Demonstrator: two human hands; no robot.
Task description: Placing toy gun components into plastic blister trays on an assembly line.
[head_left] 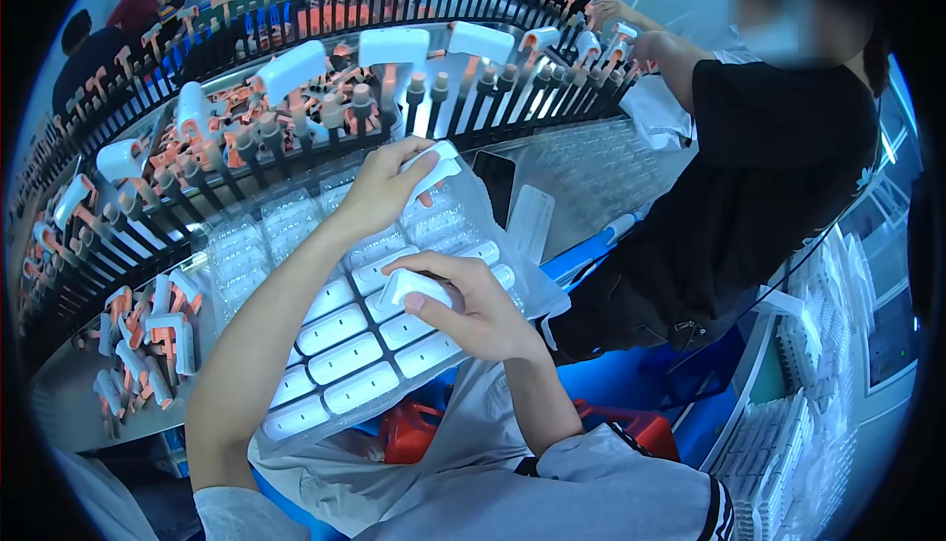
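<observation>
My left hand (382, 190) is closed around a white plastic casing (434, 169), with a bit of orange showing beneath it. My right hand (475, 306) grips a second white casing (402, 288) between thumb and fingers, just above the near part of a clear plastic tray (236, 257). Rows of similar white casings (345, 361) fill the tray's near compartments, each with a small dark slot. Its far compartments look transparent, without casings. My left forearm crosses over the tray and hides some of it.
Beyond the tray curves a conveyor of black upright posts (204, 178), several carrying white casings on orange holders. Loose orange-and-white parts (148, 344) lie at the left. A dark phone (495, 186) rests by the tray. At right stands a person in black (759, 157), near stacked trays (788, 452).
</observation>
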